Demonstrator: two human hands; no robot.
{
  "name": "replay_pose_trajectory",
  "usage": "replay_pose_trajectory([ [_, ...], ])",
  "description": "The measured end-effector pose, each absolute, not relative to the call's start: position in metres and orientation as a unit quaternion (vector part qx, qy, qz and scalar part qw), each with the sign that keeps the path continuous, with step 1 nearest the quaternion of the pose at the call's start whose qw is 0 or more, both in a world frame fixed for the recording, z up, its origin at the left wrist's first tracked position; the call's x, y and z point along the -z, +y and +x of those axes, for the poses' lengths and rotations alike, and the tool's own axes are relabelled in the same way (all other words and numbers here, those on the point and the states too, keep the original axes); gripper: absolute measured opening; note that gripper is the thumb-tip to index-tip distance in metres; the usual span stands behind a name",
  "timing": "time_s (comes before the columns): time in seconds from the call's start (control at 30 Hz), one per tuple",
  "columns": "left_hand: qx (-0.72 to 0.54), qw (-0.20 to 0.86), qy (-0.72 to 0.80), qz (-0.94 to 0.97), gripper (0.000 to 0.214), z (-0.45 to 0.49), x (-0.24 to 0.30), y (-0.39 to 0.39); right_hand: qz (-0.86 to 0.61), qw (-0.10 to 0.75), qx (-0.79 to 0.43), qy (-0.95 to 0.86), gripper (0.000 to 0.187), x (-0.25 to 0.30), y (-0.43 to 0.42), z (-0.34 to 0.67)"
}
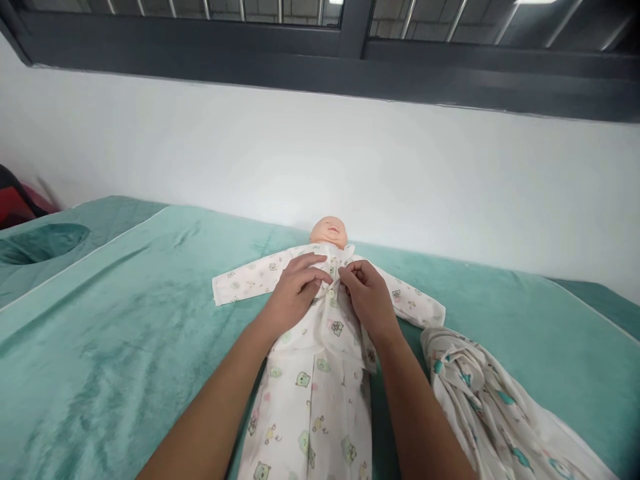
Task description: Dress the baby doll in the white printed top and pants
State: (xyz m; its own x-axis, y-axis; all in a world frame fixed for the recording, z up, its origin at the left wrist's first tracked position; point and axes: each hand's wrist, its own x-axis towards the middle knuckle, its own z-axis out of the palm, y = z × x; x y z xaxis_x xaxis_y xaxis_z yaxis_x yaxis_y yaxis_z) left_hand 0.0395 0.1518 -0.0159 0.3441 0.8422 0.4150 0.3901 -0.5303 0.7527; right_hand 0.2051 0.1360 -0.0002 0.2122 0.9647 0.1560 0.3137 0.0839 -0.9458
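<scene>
A baby doll [329, 231] lies on its back, its head near the wall. It wears a white long-sleeved baby shirt [336, 328] with small animal prints, sleeves spread to both sides. Below are matching printed white pants [300, 413]. At the upper chest, my left hand [299, 287] grips the shirt front between thumb and forefinger, its other fingers lying along the fabric. Opposite it, my right hand [367, 293] pinches the front edge with curled fingers. A pale button [331, 293] shows just below my fingertips. The cloth inside both grips is mostly hidden.
A crumpled white cloth with teal prints [480, 393] lies to the right of the doll. Green plush sheeting [125, 320] covers the bed, with a round hollow [45, 243] at far left. Behind rise a white wall [280, 147] and a dark window frame [320, 57].
</scene>
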Motion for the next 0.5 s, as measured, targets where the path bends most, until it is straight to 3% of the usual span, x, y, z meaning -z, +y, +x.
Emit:
replay_pose_trajectory([
  [0.1, -0.394, 0.283, 0.393, 0.781, 0.021, 0.038, 0.012, 0.149, -0.624, 0.437, -0.288, -0.581, 0.03, -0.013, 0.129, 0.207],
  [0.23, -0.386, 0.29, 0.395, 0.781, 0.017, 0.038, 0.01, 0.149, -0.638, 0.271, -0.237, -0.681, 0.038, -0.03, 0.113, 0.204],
  [0.37, -0.383, 0.29, 0.4, 0.781, 0.018, 0.038, 0.011, 0.149, -0.649, 0.172, -0.141, -0.728, 0.027, -0.037, 0.098, 0.193],
  [0.5, -0.382, 0.284, 0.404, 0.781, 0.019, 0.039, 0.012, 0.15, -0.651, 0.151, -0.089, -0.739, 0.016, -0.035, 0.097, 0.187],
])
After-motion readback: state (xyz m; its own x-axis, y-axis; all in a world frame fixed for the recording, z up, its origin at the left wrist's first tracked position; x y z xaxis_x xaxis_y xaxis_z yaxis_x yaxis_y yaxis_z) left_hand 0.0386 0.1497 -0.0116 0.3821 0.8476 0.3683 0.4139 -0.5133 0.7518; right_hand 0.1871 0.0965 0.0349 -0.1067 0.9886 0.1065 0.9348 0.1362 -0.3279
